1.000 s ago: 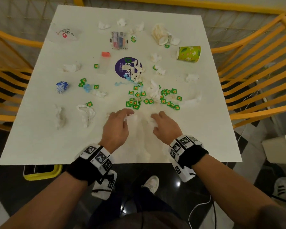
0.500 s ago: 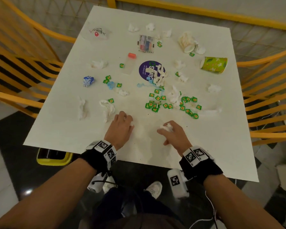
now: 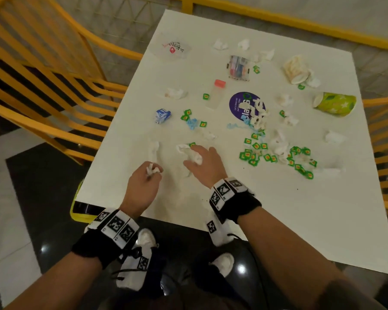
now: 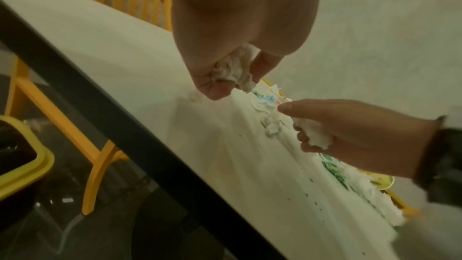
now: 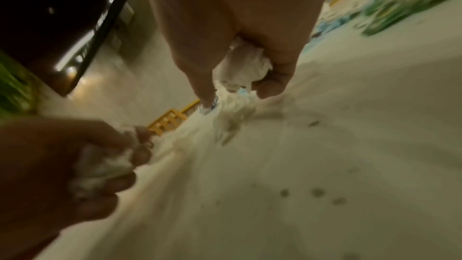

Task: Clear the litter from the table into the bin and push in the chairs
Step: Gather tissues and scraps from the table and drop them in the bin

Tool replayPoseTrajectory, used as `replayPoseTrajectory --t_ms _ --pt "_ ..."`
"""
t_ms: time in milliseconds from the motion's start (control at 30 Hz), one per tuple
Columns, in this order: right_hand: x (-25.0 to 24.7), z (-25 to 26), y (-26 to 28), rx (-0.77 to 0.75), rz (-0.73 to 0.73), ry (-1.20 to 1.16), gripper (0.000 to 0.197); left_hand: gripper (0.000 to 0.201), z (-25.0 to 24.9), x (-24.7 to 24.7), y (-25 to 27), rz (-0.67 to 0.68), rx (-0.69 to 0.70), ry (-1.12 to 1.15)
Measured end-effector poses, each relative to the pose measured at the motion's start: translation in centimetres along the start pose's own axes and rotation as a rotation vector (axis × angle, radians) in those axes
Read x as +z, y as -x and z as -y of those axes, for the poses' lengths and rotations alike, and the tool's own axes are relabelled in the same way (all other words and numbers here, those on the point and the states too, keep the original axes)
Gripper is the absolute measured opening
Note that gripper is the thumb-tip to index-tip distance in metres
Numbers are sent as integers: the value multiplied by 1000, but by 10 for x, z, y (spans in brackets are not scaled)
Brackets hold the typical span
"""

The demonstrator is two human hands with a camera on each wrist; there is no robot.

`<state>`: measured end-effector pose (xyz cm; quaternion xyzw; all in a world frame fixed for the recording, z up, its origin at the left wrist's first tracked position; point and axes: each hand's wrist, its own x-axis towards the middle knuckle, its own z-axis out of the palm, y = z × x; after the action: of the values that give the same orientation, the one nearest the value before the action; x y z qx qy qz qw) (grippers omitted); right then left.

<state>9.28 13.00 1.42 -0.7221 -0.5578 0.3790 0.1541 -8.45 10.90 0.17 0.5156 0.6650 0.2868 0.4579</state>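
Observation:
The white table [image 3: 267, 209] is strewn with crumpled tissues, green tea-bag tags [image 3: 255, 146] and cups. My left hand [image 3: 147, 177] sits near the front left corner, fingers curled round a crumpled white tissue [image 4: 236, 68]. My right hand [image 3: 202, 162] is just right of it, gripping another tissue wad [image 3: 196, 158] [image 5: 246, 66], its forefinger stretched toward a loose tissue [image 3: 183, 148] on the table. A yellow-rimmed bin [image 3: 81, 212] [image 4: 27, 163] stands on the floor under the front left corner. Yellow slatted chairs [image 3: 54, 90] stand left and right [image 3: 385, 153].
Farther back lie a tipped green paper cup [image 3: 335, 105], a crushed pale cup [image 3: 295, 68], a red-capped clear bottle [image 3: 216, 93], a pen pack [image 3: 239, 67], a blue wrapper [image 3: 162, 115], a plastic lid [image 3: 173, 48] and a purple sticker [image 3: 240, 104]. Yellow railing runs behind.
Both hands have shifted left along the front of the table, each now holding a tissue wad. My view has swung left too, showing more of the left chair and the bin.

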Motion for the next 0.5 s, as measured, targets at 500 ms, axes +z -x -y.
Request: replayPoseTrajectory --t_ms 500 --pt "15 -1 4 115 -331 -266 21 10 29 -42 -16 236 14 156"
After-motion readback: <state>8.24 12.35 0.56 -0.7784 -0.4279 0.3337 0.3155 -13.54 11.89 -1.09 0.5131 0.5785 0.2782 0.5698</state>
